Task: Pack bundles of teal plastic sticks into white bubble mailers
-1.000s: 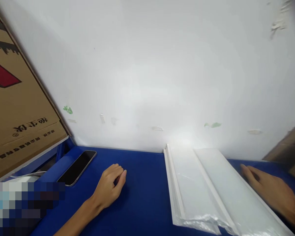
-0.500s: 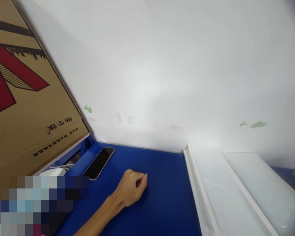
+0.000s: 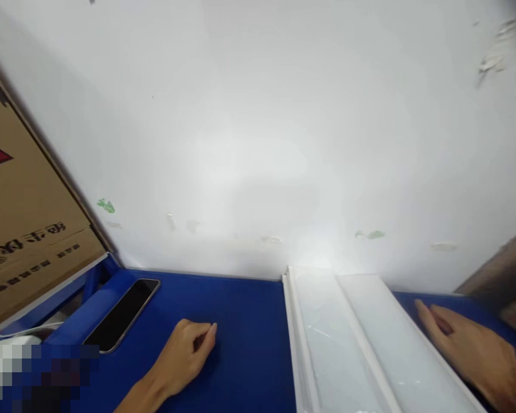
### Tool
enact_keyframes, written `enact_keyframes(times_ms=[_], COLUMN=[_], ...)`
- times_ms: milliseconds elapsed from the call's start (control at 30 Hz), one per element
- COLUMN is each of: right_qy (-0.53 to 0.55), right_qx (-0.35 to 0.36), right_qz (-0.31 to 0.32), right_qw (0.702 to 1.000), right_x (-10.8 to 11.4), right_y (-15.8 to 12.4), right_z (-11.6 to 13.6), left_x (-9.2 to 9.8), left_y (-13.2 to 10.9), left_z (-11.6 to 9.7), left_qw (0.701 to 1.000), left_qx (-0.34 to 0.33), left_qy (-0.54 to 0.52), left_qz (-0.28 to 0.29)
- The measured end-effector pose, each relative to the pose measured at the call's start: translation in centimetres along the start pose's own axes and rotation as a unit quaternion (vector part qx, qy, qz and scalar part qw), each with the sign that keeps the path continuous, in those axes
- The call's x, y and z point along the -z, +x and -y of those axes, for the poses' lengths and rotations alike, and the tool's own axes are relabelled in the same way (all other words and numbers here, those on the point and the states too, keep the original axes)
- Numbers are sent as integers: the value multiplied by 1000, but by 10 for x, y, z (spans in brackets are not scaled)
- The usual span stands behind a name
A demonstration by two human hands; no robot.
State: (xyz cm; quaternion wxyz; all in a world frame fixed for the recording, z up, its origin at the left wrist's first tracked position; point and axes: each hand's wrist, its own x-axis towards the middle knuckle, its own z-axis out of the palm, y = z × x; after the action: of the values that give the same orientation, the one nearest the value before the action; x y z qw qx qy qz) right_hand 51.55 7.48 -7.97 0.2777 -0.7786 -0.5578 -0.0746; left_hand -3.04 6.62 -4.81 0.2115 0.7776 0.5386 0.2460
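My left hand (image 3: 183, 355) rests on the blue tabletop (image 3: 245, 338) in a loose fist, thumb tip against the forefinger. Nothing shows in it. Up and to its left lies a phone (image 3: 122, 315), its dark screen facing up. My right hand (image 3: 477, 355) is at the right side, its fingers curled in, with no object visible in them; the undersides of the fingers are hidden. Beside it, between both hands, lie white flat box-like pieces (image 3: 331, 344) with a glossy, plastic-like surface. The right hand is close to their right edge; whether it touches them I cannot tell.
A white wall (image 3: 258, 143) with tape scraps rises behind the table. On the left stands a printed cardboard box (image 3: 34, 218). A white cable (image 3: 30, 330) runs below it. The lower left corner is pixelated. A brown object (image 3: 503, 264) stands at the far right.
The view has swung to the right, so the box, phone and left hand sit further left. My right hand, barely visible at the edge before, is now mostly in view.
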Motion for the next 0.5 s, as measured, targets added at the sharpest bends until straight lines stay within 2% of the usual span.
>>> enact_keyframes(times_ms=[67,100,267,367,433,500], right_qy=[-30,-40,-39,-39,-33,-24], right_qx=[-3,0,50,69,86,103], right_qz=[52,59,8,-7,-14,-21], right_qw=[998,998,998,997,996,994], right_x=[1,2,10,10,9,7], right_y=[5,5,-3,-4,-4,-4], right_z=[3,6,17,18,18,18], left_x=[-1,-1,-4,-1,5,15], left_y=[0,0,3,9,13,18], left_z=[4,6,15,18,21,24], left_qw=[1000,1000,997,982,948,878], left_qx=[4,6,29,77,122,168], left_qy=[-12,-16,-54,-155,-284,-440], left_qz=[-4,-15,-45,-72,-82,-91])
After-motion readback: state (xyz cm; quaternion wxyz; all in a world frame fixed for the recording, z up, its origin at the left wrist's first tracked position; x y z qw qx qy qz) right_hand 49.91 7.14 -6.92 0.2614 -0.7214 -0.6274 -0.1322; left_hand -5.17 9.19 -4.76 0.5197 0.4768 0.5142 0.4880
